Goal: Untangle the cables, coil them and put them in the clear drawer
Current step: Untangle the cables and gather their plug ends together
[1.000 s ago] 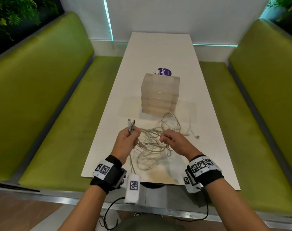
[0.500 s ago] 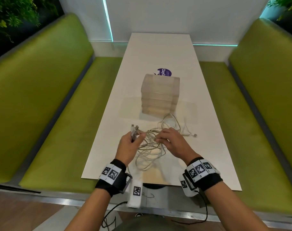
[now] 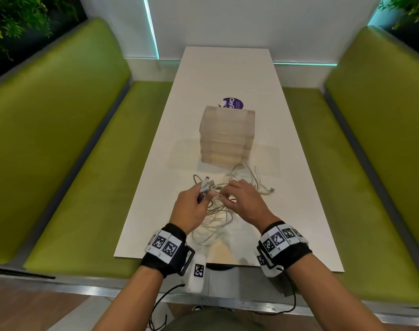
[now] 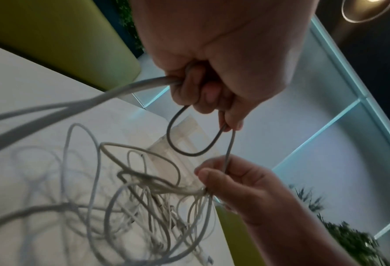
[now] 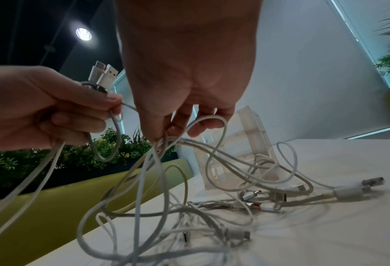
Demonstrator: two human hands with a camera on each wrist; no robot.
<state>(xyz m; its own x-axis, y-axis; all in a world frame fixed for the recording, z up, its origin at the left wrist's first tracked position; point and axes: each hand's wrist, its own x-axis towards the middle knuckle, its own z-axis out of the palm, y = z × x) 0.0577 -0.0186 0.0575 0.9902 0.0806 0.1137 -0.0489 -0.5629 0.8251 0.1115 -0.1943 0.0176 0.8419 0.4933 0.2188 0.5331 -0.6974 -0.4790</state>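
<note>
A green bench point(image 3: 60, 144) lines the left side under dark foliage. Between the benches runs a long white table point(image 3: 227, 75) against a white wall with teal light strips. Over its near end the left hand point(image 3: 191, 209) grips two plug ends of the cables point(image 3: 215, 220); the right hand point(image 3: 244, 201) pinches several tangled strands. The clear drawer point(image 3: 226, 134) stands just beyond, shut. Another green bench point(image 3: 371, 139) flanks the right.
</note>
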